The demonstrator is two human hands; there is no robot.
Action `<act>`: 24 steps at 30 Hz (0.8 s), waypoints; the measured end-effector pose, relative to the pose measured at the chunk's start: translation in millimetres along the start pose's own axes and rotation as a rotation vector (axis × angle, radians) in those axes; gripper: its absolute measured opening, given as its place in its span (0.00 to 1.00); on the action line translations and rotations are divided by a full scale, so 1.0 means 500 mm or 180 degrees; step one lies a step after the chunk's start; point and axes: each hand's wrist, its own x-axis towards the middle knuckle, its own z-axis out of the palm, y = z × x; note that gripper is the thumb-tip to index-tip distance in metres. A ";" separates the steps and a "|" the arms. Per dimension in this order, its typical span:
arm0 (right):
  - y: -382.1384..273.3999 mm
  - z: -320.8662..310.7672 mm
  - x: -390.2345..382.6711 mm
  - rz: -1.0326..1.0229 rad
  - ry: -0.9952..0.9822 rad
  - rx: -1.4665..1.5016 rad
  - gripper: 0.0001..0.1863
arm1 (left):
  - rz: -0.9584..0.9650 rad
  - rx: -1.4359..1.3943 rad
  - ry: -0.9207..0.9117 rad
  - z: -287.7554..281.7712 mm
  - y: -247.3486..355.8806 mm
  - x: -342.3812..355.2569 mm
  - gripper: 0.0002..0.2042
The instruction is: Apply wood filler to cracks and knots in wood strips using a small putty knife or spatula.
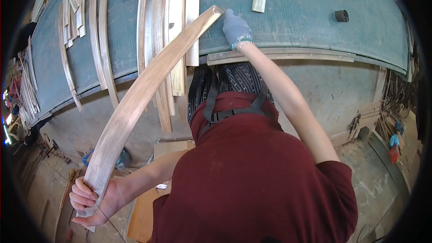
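Left hand (110,198), lower left, grips a board (140,85); gloved right hand (237,29), upper centre, is near the board's end, its closure unclear.

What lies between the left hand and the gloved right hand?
In the head view, a long wooden board, held at one end by the left hand, extends toward the right hand; contact there is unclear.

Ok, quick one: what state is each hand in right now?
Left hand: closed, holding the near end of a long wooden plank.
Right hand: gloved, beside the plank's far end; grip cannot be told.
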 end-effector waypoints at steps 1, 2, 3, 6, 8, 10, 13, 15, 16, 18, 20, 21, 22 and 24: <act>0.004 -0.002 -0.009 0.0007 0.0023 0.0078 0.09 | -0.0067 0.0081 -0.0048 0.000 -0.001 0.000 0.17; 0.003 0.001 -0.011 -0.0009 0.0033 0.0070 0.09 | -0.0055 0.0073 -0.0034 0.001 -0.003 0.000 0.17; 0.004 0.003 -0.018 -0.0028 0.0012 0.0014 0.10 | -0.0030 -0.0075 -0.0045 0.001 -0.004 0.000 0.17; 0.000 0.003 -0.029 -0.0059 -0.0029 -0.0049 0.10 | -0.0020 -0.0210 -0.0060 0.000 -0.007 0.007 0.16; -0.009 0.000 -0.033 -0.0071 -0.0060 -0.0051 0.10 | -0.0037 -0.0187 -0.0070 -0.003 -0.006 0.014 0.16; -0.011 -0.004 -0.034 -0.0012 -0.0207 -0.0175 0.09 | -0.0095 -0.0242 -0.0160 -0.006 -0.010 0.019 0.16; -0.025 -0.004 -0.025 0.0040 -0.0254 -0.0343 0.11 | -0.0156 -0.0342 -0.0193 0.002 -0.017 0.032 0.16; -0.028 0.010 -0.009 0.0026 -0.0138 -0.0298 0.12 | -0.0092 -0.0232 -0.0194 0.001 -0.020 0.038 0.16; -0.022 0.017 -0.001 -0.0009 -0.0010 -0.0260 0.13 | -0.0007 -0.0129 -0.0182 -0.004 -0.023 0.036 0.16; -0.011 0.017 0.016 0.0128 -0.0016 -0.0252 0.13 | -0.0012 -0.0085 -0.0208 0.003 -0.022 0.039 0.16; -0.004 0.020 0.027 0.0366 -0.0014 -0.0262 0.13 | -0.0013 -0.0081 -0.0241 -0.001 -0.022 0.044 0.16; -0.003 0.018 0.037 0.0360 0.0035 -0.0306 0.13 | -0.0010 -0.0019 -0.0075 0.001 -0.022 0.037 0.16; 0.007 0.017 0.034 0.0355 0.0096 -0.0301 0.13 | -0.0012 0.0037 0.0090 0.003 -0.022 0.031 0.16; 0.038 0.008 0.029 0.0004 0.0055 -0.0303 0.13 | 0.0154 0.0145 0.0165 0.008 -0.027 0.021 0.15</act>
